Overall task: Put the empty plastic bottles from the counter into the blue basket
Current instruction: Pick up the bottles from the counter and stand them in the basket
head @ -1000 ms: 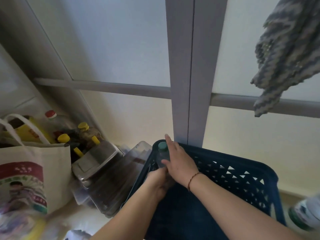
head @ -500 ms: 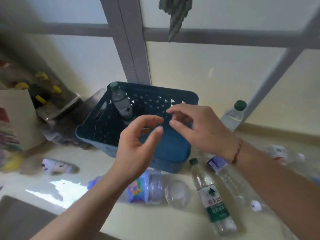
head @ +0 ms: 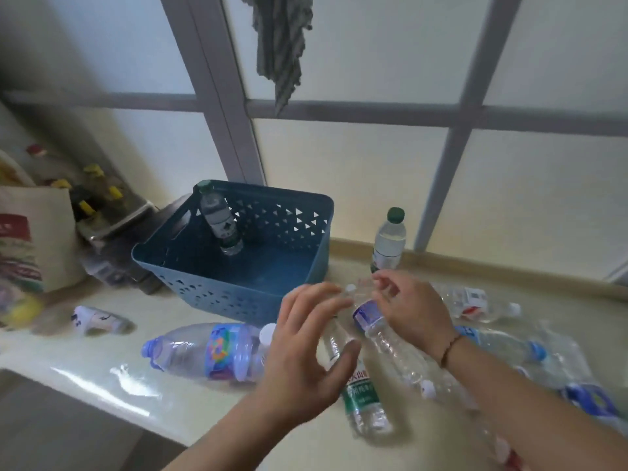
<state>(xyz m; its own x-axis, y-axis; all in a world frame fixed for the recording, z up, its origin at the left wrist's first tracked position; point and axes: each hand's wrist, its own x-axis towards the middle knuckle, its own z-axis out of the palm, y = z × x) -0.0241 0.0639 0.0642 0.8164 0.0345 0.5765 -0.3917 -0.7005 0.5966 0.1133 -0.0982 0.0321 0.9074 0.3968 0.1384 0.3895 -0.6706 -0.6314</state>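
Both my forearms come in from the bottom edge, angled up toward the counter [head: 190, 399]. My left hand [head: 306, 348] hovers palm down over the lying bottles, fingers spread and loosely bent, thumb out to the right. It's gripping nothing. My right hand [head: 413, 311] is just beside it, wrist cocked, cord bracelet [head: 450, 348] on the wrist. Its fingers curl down at the neck end of a clear bottle with a blue label [head: 384, 329], close to the white cap [head: 350, 288]. Motion blur there; can't tell if I'm actually pinching it or just touching.

The blue basket [head: 295, 266] sits on the counter just behind my hands, against the window frame [head: 217, 96]. One bottle with a green cap [head: 219, 220] is already inside, leaning into the back-left corner.

Bottles not yet in the basket:
- large bottle with a colourful label [head: 204, 348], lying left of my left hand
- green-label bottle [head: 362, 396], lying under and between my hands
- upright green-capped bottle [head: 389, 241], right of the basket by the wall
- several clear ones lying jumbled further right, near my right forearm; blurred
- small white bottle [head: 98, 319], lying well off to the left

A tote bag [head: 34, 239] stands at far left. A striped cloth [head: 280, 45] hangs at the window above.
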